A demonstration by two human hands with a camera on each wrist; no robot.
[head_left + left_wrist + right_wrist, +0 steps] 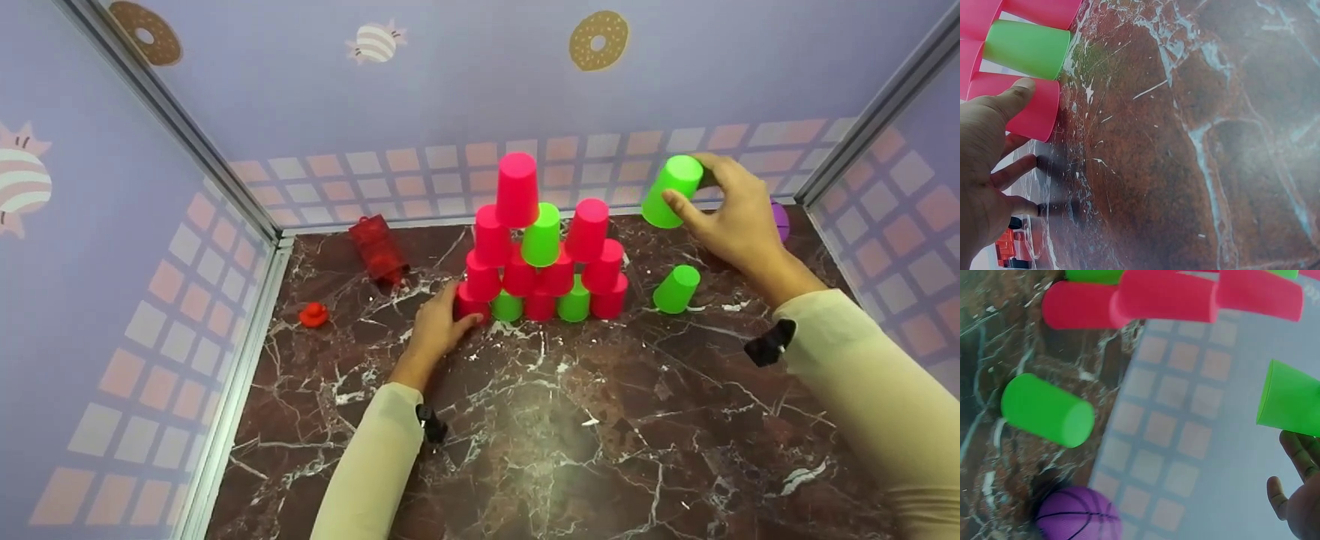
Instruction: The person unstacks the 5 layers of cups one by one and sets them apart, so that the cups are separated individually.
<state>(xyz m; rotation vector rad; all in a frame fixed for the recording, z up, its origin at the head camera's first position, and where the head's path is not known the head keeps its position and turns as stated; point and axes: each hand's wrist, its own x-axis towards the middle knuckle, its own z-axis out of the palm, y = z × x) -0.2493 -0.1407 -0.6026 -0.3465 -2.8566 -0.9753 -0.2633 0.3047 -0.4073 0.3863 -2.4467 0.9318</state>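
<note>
The right hand (739, 214) pinches an upturned green cup (673, 191), thumb on its near left face and fingers at the right and far side, where the cup partly hides them. That cup is in the air, right of the stack and apart from it.

The left hand (439, 326) grips the pink cup (472, 304) at the left end of the bottom row: the thumb presses its near face, while the lower fingers spread apart to the left, off the cup. How much the index finger touches, I cannot tell.

The stack of upturned cups (540, 281) has five at the bottom — pink, green, pink, green, pink — then four pink, then pink, green, pink. A single pink cup (517, 190) tops it, straddling the left and middle cups of the third row.

To the right, below the held cup, a second green cup (676, 289) stands upturned on the dark marbled table (540, 450). Farther right, a purple ball (1079, 514) with dark lines sits near the far wall (465, 90). Left of the stack lie a translucent red pouch (379, 251) and, nearer, a small red toy (313, 315).
</note>
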